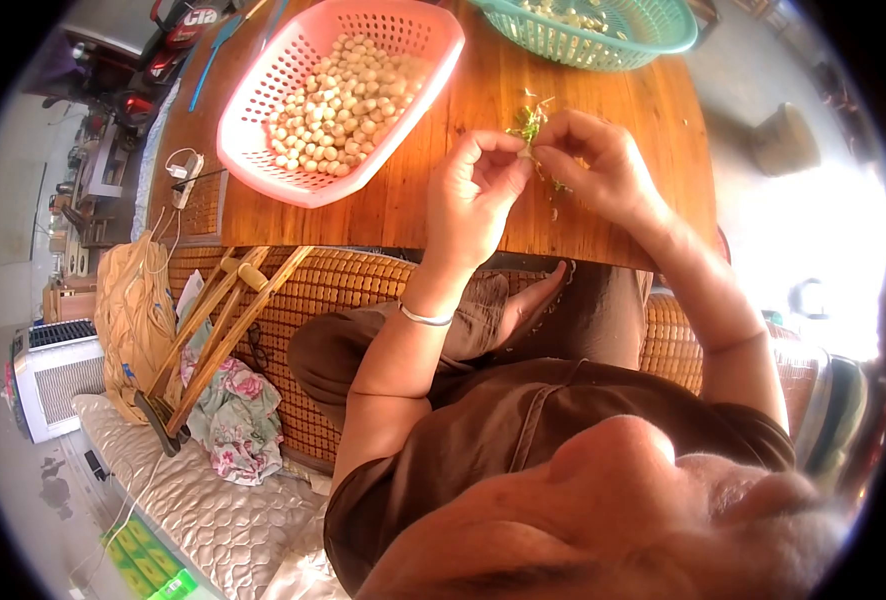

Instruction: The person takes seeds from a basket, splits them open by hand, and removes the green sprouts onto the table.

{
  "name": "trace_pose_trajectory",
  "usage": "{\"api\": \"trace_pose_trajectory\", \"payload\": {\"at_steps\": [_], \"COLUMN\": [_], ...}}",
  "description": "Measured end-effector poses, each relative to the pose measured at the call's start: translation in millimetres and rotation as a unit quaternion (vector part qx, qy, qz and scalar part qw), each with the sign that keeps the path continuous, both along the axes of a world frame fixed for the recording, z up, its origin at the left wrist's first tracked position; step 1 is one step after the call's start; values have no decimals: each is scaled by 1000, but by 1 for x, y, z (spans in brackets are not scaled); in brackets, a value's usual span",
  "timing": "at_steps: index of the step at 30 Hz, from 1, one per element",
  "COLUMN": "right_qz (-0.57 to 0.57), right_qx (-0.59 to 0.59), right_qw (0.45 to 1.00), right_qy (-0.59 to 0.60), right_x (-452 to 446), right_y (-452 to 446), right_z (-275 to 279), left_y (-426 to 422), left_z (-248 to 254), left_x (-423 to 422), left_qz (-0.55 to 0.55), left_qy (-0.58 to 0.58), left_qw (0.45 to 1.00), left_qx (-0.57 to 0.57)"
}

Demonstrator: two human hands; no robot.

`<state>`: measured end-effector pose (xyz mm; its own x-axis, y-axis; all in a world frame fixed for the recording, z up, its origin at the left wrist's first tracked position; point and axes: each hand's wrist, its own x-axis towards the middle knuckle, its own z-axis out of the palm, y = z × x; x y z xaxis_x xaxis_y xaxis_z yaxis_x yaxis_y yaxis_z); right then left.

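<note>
My left hand (473, 190) and my right hand (603, 165) meet over the front of the wooden table (653, 120). Thumb and forefinger of each are pinched together, tips almost touching. Whatever small thing sits between them is too hidden to name. Just behind the fingertips lies a little heap of thin green and whitish plant scraps (531, 118). To the left of my left hand stands a pink perforated basket (248, 150) with many small round beige pieces (348, 100). Beyond my right hand is a green basket (603, 45) holding pale flat bits.
A power strip (189, 180) with cables lies by the table's left edge. Wooden crutches (228, 330) lean on the woven bench (353, 280), near a floral cloth (233, 415) and a tan bag (133, 310). A stool (785, 140) stands at the right.
</note>
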<state>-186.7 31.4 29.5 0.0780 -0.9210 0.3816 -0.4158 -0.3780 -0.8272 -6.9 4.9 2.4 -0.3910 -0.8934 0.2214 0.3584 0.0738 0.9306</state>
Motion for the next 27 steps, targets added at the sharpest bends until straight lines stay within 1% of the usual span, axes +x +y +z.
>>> {"api": "trace_pose_trajectory", "payload": {"at_steps": [2,6,9,11,15,17,21,23,27], "right_qz": [-15,-14,-16,-24,-33,-40,-39,-36,-28], "right_qx": [22,48,51,19,6,-15,18,39,32], "right_qw": [1000,999,999,999,999,998,998,997,998], "right_qy": [13,-20,-9,23,28,44,53,48,53], "right_x": [0,1,2,2,2,2,3,3,4], "right_y": [0,1,2,3,2,1,5,5,6], "right_z": [0,-1,0,1,-3,-6,3,4,3], "left_y": [0,-1,-2,0,1,0,-2,-1,-1], "left_z": [-3,-9,-8,-3,-1,-3,-2,0,-2], "left_x": [-2,-4,-4,-3,-1,1,1,1,0], "left_qz": [34,54,51,41,19,1,-13,-16,-19], "left_qy": [-21,-26,-26,-27,-1,-33,-28,-1,27], "left_qw": [997,995,995,998,1000,999,999,1000,999], "left_qx": [-58,-83,-81,-46,-12,-6,8,14,2]}}
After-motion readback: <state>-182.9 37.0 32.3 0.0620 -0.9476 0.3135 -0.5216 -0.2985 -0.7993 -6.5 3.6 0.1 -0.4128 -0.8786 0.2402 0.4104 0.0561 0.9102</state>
